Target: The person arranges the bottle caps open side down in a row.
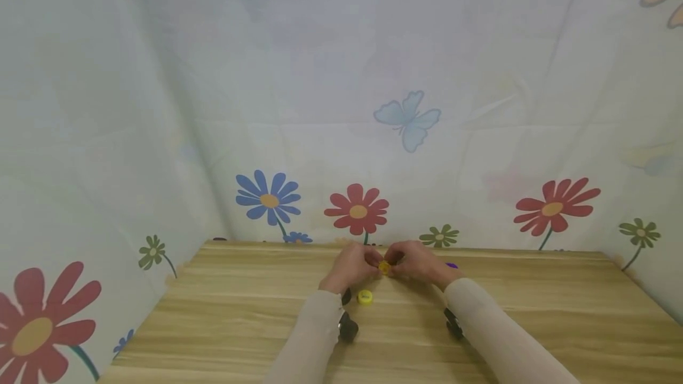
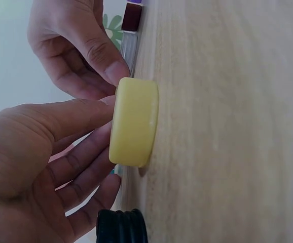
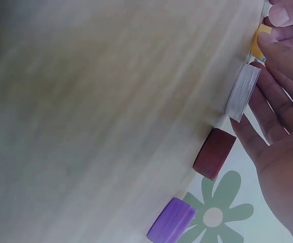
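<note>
My left hand [image 1: 352, 265] and right hand [image 1: 416, 261] meet near the table's far edge, with a small orange-yellow cap [image 1: 384, 267] pinched between their thumbs and fingers. In the right wrist view the right thumb lies against this cap [image 3: 260, 43]. Close by the right fingers stands a clear ridged cap [image 3: 244, 92], then a dark red cap [image 3: 215, 153] and a purple cap [image 3: 172, 221] in a row. A bright yellow cap [image 2: 134, 121] sits nearer to me and hides the left fingertips in the left wrist view. Beside it is a dark ridged cap [image 2: 121, 226].
The wood-grain table [image 1: 256, 289] ends at a pale cloth backdrop [image 1: 320, 76] printed with flowers and a butterfly. Black wrist devices [image 1: 348, 328] hang under both light sleeves [image 1: 312, 330].
</note>
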`<action>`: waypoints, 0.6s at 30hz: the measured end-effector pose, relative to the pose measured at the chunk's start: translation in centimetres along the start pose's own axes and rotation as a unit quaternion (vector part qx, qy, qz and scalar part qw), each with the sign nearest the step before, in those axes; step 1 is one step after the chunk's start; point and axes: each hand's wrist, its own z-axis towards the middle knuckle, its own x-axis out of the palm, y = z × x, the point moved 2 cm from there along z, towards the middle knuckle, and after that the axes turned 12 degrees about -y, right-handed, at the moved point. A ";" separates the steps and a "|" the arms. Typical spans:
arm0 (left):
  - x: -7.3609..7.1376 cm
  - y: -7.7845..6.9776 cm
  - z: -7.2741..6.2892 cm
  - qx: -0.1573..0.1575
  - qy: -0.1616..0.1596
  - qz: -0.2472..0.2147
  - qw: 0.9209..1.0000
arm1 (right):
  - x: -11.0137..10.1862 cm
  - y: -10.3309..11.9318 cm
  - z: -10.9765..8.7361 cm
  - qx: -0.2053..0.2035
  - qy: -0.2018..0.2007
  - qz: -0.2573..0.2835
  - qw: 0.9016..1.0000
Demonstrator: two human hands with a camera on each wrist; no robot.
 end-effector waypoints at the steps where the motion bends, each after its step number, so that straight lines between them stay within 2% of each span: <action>1: 0.0 0.0 0.0 -0.002 0.001 -0.002 1.000 | 0.0 0.0 0.0 0.000 0.001 0.002 1.000; 12: -0.2 -0.2 -0.2 -0.015 0.002 -0.026 1.000 | -0.2 0.0 -0.1 0.019 -0.010 0.031 0.999; 18: -0.4 0.1 -0.2 -0.020 -0.011 -0.065 0.998 | -0.5 -0.1 -0.4 0.014 -0.024 0.054 0.998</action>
